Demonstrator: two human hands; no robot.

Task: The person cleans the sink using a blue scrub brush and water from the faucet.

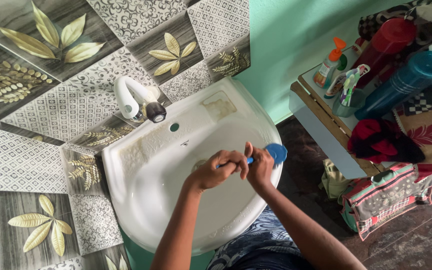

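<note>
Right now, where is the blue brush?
In the head view, the blue brush is over the white sink's right rim, its handle gripped by both the left hand and the right hand.

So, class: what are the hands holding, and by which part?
Both hands, left hand and right hand, grip a blue brush by its handle, over the white sink.

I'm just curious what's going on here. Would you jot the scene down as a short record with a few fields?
Place: white wall-mounted washbasin against patterned leaf tiles
Tap: white tap with a dark knob, no water visible
Left hand: closed around the blue handle
Right hand: also gripping the handle
Held thing: blue brush, round head at the basin's rim
Nearby: shelf with an orange-pump bottle, a cup of toothbrushes, red and teal bottles
Floor: patterned bag
</note>
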